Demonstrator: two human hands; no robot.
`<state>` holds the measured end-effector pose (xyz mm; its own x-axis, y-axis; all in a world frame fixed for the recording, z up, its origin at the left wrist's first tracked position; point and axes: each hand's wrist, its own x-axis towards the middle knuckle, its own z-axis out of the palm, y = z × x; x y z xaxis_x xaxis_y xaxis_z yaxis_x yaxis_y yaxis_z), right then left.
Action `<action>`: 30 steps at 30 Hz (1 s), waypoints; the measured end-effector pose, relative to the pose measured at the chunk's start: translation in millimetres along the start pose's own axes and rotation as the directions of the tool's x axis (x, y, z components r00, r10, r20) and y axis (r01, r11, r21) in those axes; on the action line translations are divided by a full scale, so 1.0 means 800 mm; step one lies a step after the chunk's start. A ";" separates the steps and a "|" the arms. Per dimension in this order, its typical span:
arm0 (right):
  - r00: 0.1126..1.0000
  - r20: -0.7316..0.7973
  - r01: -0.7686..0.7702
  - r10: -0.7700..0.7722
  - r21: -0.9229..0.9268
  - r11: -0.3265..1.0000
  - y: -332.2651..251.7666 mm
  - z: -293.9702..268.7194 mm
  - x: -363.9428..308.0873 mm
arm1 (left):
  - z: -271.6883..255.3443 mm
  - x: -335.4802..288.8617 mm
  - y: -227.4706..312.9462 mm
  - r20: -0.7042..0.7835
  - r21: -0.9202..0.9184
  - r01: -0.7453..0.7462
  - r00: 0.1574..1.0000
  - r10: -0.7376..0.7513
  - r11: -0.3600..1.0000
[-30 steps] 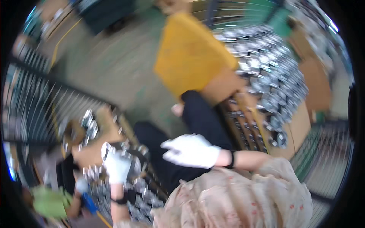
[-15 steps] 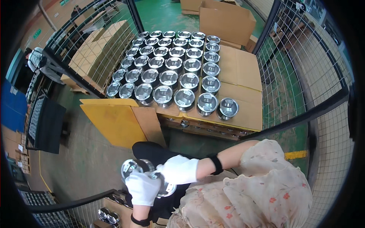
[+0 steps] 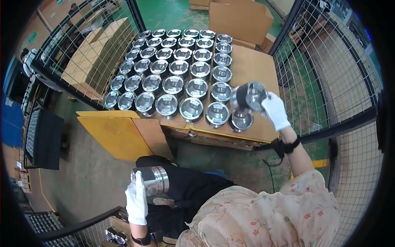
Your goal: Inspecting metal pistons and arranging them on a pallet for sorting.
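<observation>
My left hand (image 3: 136, 201), in a white glove, is closed around an engine piston (image 3: 155, 180) with a dark skirt and shiny ring grooves, held on its side over my lap. Out to the right, my gloved right hand (image 3: 276, 112) grips another piston (image 3: 254, 96), slightly blurred, tilted above the cardboard sheet (image 3: 257, 72). Just under it stands the front-right piston (image 3: 242, 122), partly covered. Several rows of upright pistons (image 3: 173, 85), crowns facing up, fill the left and middle of the sheet.
Wire mesh panels (image 3: 341, 70) flank the stack on both sides. A yellow board flap (image 3: 109, 133) leans out at the front left. Behind stands an open cardboard box (image 3: 240, 20). More pistons (image 3: 116, 236) lie in a mesh cage at lower left. Another person (image 3: 31, 61) is far left.
My hands have parted. The right one has swung up and right with a piston to the cardboard; the left one keeps its piston near my lap. The view has shifted slightly.
</observation>
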<state>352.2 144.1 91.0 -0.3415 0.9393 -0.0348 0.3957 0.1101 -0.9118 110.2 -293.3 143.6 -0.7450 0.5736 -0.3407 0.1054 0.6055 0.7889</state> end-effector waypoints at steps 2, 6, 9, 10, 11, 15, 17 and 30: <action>0.997 -0.067 0.028 -0.036 -0.109 0.994 0.032 0.004 0.050 | -0.003 -0.009 -0.034 0.006 0.467 -0.204 0.974 0.228 0.860; 0.985 -0.134 -0.134 0.111 -0.174 0.976 0.081 0.026 0.093 | -0.001 -0.019 -0.058 0.069 0.639 -0.325 0.927 0.369 0.697; 0.979 -0.089 -0.198 0.181 -0.259 0.945 0.118 0.041 0.109 | 0.012 -0.022 -0.035 -0.158 0.446 -0.253 0.922 0.354 0.859; 0.982 -0.054 -0.190 0.182 -0.256 0.948 0.116 0.049 0.104 | 0.012 -0.023 -0.027 -0.137 0.422 -0.252 0.932 0.336 0.871; 0.983 -0.020 -0.183 0.184 -0.253 0.950 0.113 0.057 0.099 | 0.012 -0.023 -0.022 -0.115 0.396 -0.251 0.941 0.319 0.883; 0.999 0.021 0.040 -0.034 -0.590 0.807 0.143 0.052 0.106 | 0.013 -0.009 -0.002 0.108 0.650 -0.461 0.843 0.526 0.605; 0.997 0.048 -0.026 0.062 -0.544 0.838 0.123 0.050 0.097 | 0.033 0.003 0.040 -0.039 0.247 -0.267 0.958 0.285 0.932; 0.517 0.833 0.023 0.196 -0.242 0.970 -0.114 0.124 -0.114 | 0.182 0.054 0.107 0.375 0.669 -0.735 0.460 0.805 0.108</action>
<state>262.9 16.3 136.5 -0.8092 0.2368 -0.5376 0.5827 0.2068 -0.7860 182.6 -136.7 121.8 -0.0107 0.9579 0.2868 0.9999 0.0131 -0.0063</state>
